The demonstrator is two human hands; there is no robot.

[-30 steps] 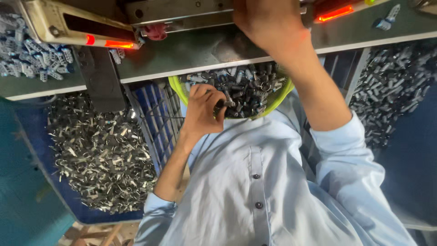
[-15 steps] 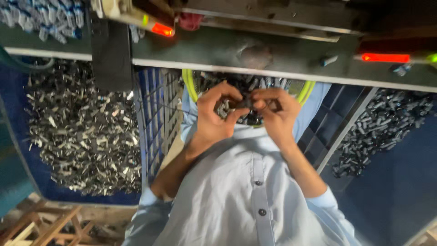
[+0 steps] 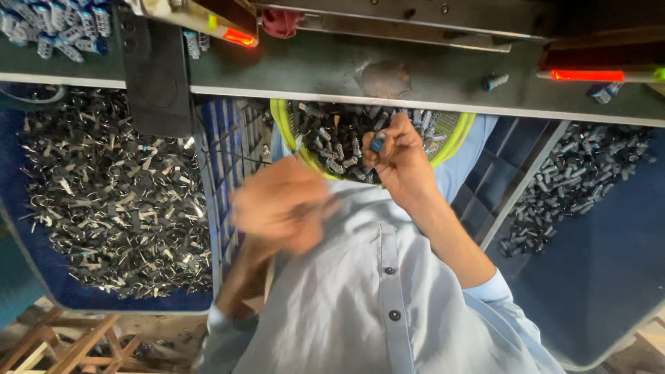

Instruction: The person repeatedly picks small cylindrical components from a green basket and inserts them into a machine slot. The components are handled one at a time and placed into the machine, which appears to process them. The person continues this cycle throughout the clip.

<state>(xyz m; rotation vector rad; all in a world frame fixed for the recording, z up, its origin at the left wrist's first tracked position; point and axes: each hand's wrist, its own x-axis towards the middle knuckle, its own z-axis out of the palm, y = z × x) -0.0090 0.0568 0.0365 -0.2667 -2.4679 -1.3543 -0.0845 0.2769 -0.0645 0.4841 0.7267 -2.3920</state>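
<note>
Blue bins [image 3: 125, 305] flanked you on both sides, two that could be made out, each heaped with small metal parts too many to count. Nearest the camera was your pale blue shirt [image 3: 374, 305]. Just above it your left hand [image 3: 280, 208] was smeared by motion, so you could not tell whether it was clenched or released, or whether anything was in it. Your right hand [image 3: 402, 163] was clearer: its fingertips pinched one small blue-tipped part [image 3: 377, 143], held up over the yellow-rimmed basket [image 3: 291, 142] in your lap, which was filled with more dark parts.

Beyond the basket ran the grey bench [image 3: 312, 73], with one loose blue part [image 3: 493, 82] lying on it, a cluster of them at its far left corner [image 3: 55, 31], and two glowing red lights [image 3: 239, 37] on the machine above.

As a judgement, the pinch looked slight; a knock from the fast-moving left hand could have flicked the part into a side bin, mixing it with the wrong stock.
</note>
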